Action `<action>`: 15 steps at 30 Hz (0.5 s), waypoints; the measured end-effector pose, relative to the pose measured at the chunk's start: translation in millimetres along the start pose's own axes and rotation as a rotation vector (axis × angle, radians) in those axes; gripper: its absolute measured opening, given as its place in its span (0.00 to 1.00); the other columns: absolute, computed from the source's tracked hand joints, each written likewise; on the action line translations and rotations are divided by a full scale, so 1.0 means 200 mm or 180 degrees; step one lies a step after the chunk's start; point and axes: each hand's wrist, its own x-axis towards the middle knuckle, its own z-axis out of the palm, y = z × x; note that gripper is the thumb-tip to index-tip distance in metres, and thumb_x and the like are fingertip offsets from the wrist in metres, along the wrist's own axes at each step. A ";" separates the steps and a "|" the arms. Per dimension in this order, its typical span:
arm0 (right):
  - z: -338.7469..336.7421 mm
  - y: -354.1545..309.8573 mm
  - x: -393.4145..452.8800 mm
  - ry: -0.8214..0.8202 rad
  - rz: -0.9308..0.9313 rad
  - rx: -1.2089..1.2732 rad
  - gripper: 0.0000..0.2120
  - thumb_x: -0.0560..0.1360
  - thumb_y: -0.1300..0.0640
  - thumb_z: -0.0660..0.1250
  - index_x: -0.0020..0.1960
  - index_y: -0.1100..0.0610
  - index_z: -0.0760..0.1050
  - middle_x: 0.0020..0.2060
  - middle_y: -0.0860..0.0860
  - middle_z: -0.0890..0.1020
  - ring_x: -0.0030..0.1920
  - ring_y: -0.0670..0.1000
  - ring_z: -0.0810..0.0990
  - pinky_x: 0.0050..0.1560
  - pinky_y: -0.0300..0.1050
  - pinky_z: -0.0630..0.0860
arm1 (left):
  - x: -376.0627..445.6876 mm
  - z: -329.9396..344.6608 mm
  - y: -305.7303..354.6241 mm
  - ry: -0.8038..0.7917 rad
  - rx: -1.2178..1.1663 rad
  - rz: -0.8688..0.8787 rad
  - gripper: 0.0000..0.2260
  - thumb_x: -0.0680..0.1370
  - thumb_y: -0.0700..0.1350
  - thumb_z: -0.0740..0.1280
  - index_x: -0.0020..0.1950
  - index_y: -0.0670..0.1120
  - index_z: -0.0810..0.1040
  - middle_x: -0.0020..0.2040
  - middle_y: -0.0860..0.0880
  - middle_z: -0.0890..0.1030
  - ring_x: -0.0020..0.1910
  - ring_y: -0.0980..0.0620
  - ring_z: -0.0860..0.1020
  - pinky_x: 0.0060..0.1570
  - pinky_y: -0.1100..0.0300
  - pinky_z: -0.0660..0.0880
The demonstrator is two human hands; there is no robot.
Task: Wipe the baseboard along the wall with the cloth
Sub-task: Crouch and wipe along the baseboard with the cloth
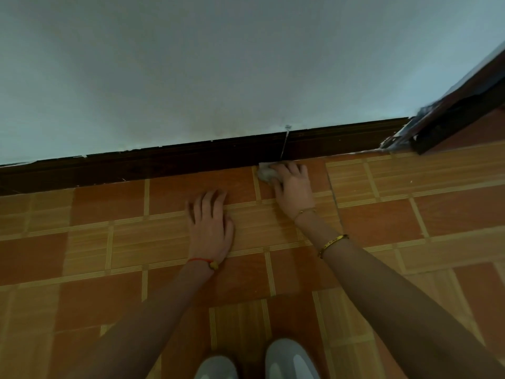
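Note:
A dark brown baseboard [191,160] runs along the foot of the pale wall, from the left edge to the door frame at the right. My right hand [293,187] grips a small grey cloth [265,173], bunched under the fingers and pressed against the bottom edge of the baseboard where it meets the floor. My left hand [211,225] lies flat on the floor tiles, fingers spread, a short way in front of the baseboard and left of the cloth, holding nothing.
The floor [109,242] is orange and tan tile. A dark door frame [451,119] stands at the right end of the baseboard. A thin pale line [285,143] runs down the baseboard just above the cloth. My grey shoes [289,359] show at the bottom.

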 end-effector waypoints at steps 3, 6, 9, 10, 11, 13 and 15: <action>-0.08 0.14 0.02 0.0066 0.0086 -0.0306 0.15 0.73 0.63 0.67 0.60 0.56 0.77 0.55 0.55 0.79 0.50 0.61 0.72 0.46 0.51 0.71 | 0.03 0.01 0.03 -0.0018 0.0025 0.0076 0.24 0.79 0.49 0.55 0.74 0.44 0.70 0.71 0.42 0.71 0.72 0.39 0.65 0.74 0.33 0.57; -0.18 0.33 0.02 0.0187 0.0383 -0.0633 0.16 0.73 0.63 0.66 0.60 0.56 0.76 0.57 0.56 0.78 0.52 0.62 0.72 0.47 0.50 0.67 | 0.04 0.03 0.03 -0.0021 0.0095 0.0079 0.24 0.79 0.49 0.55 0.73 0.43 0.70 0.71 0.41 0.71 0.72 0.39 0.66 0.74 0.33 0.57; -0.25 0.48 0.02 0.0354 0.1000 -0.0745 0.16 0.74 0.62 0.63 0.61 0.56 0.74 0.59 0.57 0.77 0.55 0.63 0.71 0.51 0.54 0.68 | 0.04 0.05 0.03 -0.0052 0.0180 0.0078 0.23 0.80 0.49 0.55 0.73 0.43 0.70 0.71 0.41 0.71 0.71 0.38 0.67 0.73 0.33 0.57; -0.26 0.51 0.03 0.0424 0.1235 -0.0707 0.16 0.74 0.62 0.63 0.62 0.57 0.74 0.59 0.57 0.76 0.55 0.63 0.71 0.52 0.54 0.68 | 0.04 0.05 0.03 -0.0060 0.0193 0.0073 0.23 0.80 0.49 0.55 0.73 0.43 0.70 0.71 0.41 0.71 0.72 0.38 0.67 0.73 0.33 0.57; -0.27 0.51 0.04 0.0482 0.1402 -0.0645 0.17 0.74 0.62 0.62 0.63 0.58 0.73 0.60 0.58 0.76 0.55 0.63 0.70 0.52 0.53 0.67 | 0.04 0.05 0.03 -0.0057 0.0194 0.0066 0.23 0.80 0.49 0.54 0.74 0.43 0.70 0.71 0.41 0.70 0.72 0.38 0.67 0.73 0.33 0.57; -0.26 0.48 0.05 0.0570 0.1495 -0.0517 0.18 0.74 0.64 0.62 0.64 0.59 0.73 0.60 0.59 0.75 0.55 0.63 0.70 0.53 0.53 0.67 | 0.04 0.05 0.03 -0.0034 0.0182 0.0058 0.23 0.80 0.49 0.54 0.74 0.43 0.69 0.71 0.41 0.70 0.72 0.38 0.66 0.74 0.33 0.57; -0.22 0.42 0.03 0.0620 0.1262 -0.0471 0.18 0.73 0.66 0.62 0.62 0.60 0.74 0.59 0.59 0.76 0.53 0.62 0.70 0.52 0.52 0.68 | 0.04 0.06 0.04 -0.0002 0.0186 0.0060 0.23 0.80 0.48 0.54 0.74 0.43 0.70 0.71 0.41 0.70 0.72 0.38 0.67 0.74 0.33 0.56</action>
